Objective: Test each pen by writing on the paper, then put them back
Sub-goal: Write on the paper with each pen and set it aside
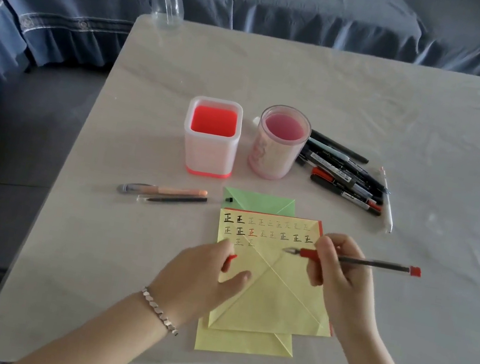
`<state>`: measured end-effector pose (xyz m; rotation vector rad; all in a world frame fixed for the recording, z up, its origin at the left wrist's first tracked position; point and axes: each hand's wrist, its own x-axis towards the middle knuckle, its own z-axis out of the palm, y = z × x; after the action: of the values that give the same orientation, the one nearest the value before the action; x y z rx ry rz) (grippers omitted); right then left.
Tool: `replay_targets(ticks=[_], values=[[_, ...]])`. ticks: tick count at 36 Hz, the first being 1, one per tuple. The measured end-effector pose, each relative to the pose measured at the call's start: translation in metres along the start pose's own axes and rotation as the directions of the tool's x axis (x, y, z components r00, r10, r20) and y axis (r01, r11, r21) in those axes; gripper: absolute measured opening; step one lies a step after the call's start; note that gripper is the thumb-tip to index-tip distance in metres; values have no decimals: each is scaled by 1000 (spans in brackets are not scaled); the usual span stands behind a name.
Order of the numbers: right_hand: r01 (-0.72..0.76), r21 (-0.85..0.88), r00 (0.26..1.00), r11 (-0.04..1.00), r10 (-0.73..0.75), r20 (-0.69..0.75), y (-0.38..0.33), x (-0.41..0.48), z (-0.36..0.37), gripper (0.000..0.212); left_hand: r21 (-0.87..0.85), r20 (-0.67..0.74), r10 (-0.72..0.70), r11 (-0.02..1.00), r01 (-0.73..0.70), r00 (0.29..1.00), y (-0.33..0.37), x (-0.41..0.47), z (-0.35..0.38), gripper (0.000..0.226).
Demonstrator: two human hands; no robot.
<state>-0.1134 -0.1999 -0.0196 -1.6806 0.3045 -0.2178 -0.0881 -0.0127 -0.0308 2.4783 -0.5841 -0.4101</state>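
Right hand [341,273] grips a slim red-ended gel pen [378,265] between thumb and fingers, near the red grip section. The pen lies almost level, its metal tip pointing left, over the upper part of the yellow square paper [272,300]; cannot tell whether the tip touches the sheet.

Left hand [209,276], with a silver link bracelet [159,312] at the wrist, rests on the paper's left edge. Its fingers are curled round a small red pen cap [229,261].

The paper carries three rows of small written marks [268,235] along its top, mostly black, one red. A green sheet [260,203] shows just beyond it, and a second yellow sheet [242,342] shows beneath its near edge.

On the pale grey table [404,114]:
- A square white holder with red inside [211,135] and a round pink holder [280,144] stand side by side beyond the paper.
- A pile of dark markers and pens [345,175] lies just right of the round holder, with a white pen [387,201] at its far side.
- Two pens [166,193] lie left of the green sheet.
- A clear glass jar [166,0] stands at the far left corner.
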Motion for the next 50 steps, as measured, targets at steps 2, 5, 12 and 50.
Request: replay_targets(ticks=[2,5,12,50], values=[[-5,-15,1000,1000,4,-20,6,6,-2,20,63,-118,56,997,-49,991,-9,3,7,28],[-39,20,999,999,39,-12,14,14,3,20,153,-298,193,976,-153,935,-22,9,26,23],[-63,-24,991,998,59,-123,29,30,37,21,156,-211,125,983,-93,969,-37,15,55,69],[3,-292,940,956,-102,-324,57,29,59,43,120,-375,164,984,-128,912,-43,19,64,49]])
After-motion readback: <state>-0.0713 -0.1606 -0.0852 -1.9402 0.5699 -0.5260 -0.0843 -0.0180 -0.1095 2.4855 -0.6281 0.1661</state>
